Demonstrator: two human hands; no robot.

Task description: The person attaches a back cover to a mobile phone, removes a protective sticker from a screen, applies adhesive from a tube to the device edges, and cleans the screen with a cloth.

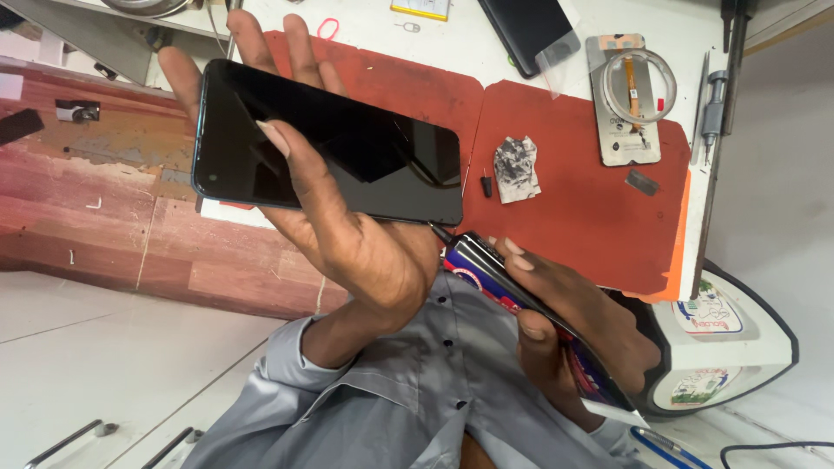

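2 hands work mid-frame: the left hand (347,217) grips a dark phone (330,148), the right hand (582,321) squeezes a glue tube (512,291) at its corner.

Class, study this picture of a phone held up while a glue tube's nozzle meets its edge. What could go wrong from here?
1. The tube nozzle touches the phone at its corner; glue might smear onto the glass.
2. The left hand holds the phone loosely, thumb across the screen; it could slip.
3. Squeezing with the right hand may release too much.

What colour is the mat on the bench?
Red-brown, with an orange edge; the mat shows in the head view.
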